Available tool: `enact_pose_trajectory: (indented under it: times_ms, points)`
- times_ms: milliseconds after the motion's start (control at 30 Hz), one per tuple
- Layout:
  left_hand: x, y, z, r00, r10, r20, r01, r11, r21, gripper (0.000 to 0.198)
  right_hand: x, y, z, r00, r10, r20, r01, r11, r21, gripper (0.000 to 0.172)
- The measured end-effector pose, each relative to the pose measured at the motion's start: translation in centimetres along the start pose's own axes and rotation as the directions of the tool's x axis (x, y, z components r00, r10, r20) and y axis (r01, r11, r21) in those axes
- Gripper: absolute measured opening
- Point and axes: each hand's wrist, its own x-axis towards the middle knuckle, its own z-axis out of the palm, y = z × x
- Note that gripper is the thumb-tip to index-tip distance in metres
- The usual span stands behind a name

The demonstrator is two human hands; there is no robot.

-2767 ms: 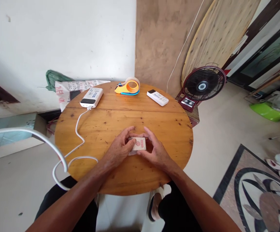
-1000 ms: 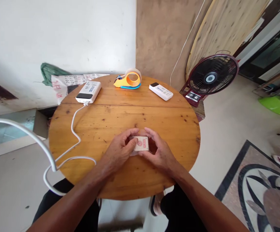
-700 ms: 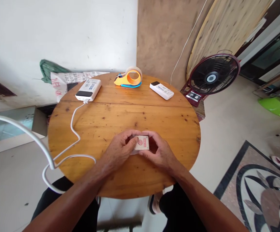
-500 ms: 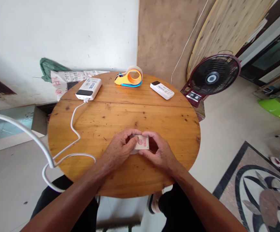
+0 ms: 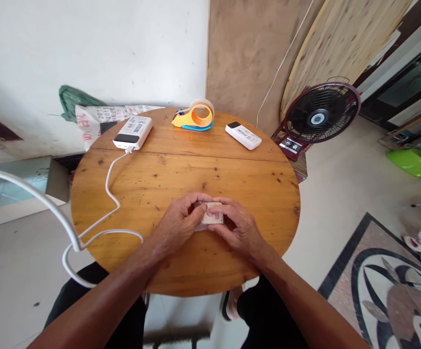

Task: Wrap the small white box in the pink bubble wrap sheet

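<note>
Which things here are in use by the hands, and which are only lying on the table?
In use:
- small pale card pack with red print
- left hand
- right hand

Lying about:
- white power bank
- orange tape dispenser
- white remote control

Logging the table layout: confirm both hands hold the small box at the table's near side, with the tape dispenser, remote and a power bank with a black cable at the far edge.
Only the cable colour is wrong: the head view shows it white. Everything else stands.
</note>
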Motion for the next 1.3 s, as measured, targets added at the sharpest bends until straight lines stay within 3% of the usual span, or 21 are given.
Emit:
enact_pose_trajectory:
  times_ms: [200, 333, 400, 567, 733, 933, 1067, 1300]
  points:
    - [-0.01, -0.08, 0.06, 1.0, -0.018, 0.004, 0.018, 1.0, -0.024, 0.022, -0.21, -0.37, 0.12, 0.999, 0.036, -0.011, -0.036, 0.999, -0.006, 0.017]
    - [0.0, -0.47, 0.33, 0.997, -0.082, -0.009, 0.08, 0.983, -0.164, 0.035, -0.4, -0.43, 0.17, 0.99, 0.141, -0.026, -0.142, 0.989, -0.036, 0.041]
    - [-0.01, -0.65, 0.45, 0.995, -0.104, -0.006, 0.1, 0.967, -0.236, 0.046, -0.37, -0.38, 0.15, 0.994, 0.112, -0.014, -0.113, 0.992, -0.05, 0.044]
    - [-0.1, -0.81, 0.42, 0.996, -0.089, 0.01, 0.088, 0.964, -0.249, 0.053, -0.08, -0.49, -0.03, 0.999, -0.03, 0.038, 0.034, 0.993, -0.111, 0.025]
    - [-0.04, -0.76, 0.41, 0.996, -0.091, 0.007, 0.09, 0.965, -0.247, 0.052, -0.04, -0.66, -0.02, 0.996, -0.045, 0.074, 0.06, 0.977, -0.206, 0.025]
    - [0.09, -0.77, 0.45, 0.996, -0.093, 0.005, 0.09, 0.958, -0.273, 0.051, 0.06, -0.31, -0.01, 0.998, -0.012, 0.066, 0.021, 0.989, -0.148, 0.038]
    - [-0.03, -0.68, 0.39, 0.995, -0.096, 0.009, 0.095, 0.961, -0.259, 0.051, 0.06, -0.2, 0.04, 0.997, -0.037, 0.071, 0.048, 0.986, -0.161, 0.033]
    - [0.01, -0.31, 0.47, 0.987, -0.15, -0.06, 0.124, 0.94, -0.318, 0.053, -0.23, -0.36, -0.03, 0.997, 0.055, 0.052, -0.047, 0.988, -0.15, 0.067]
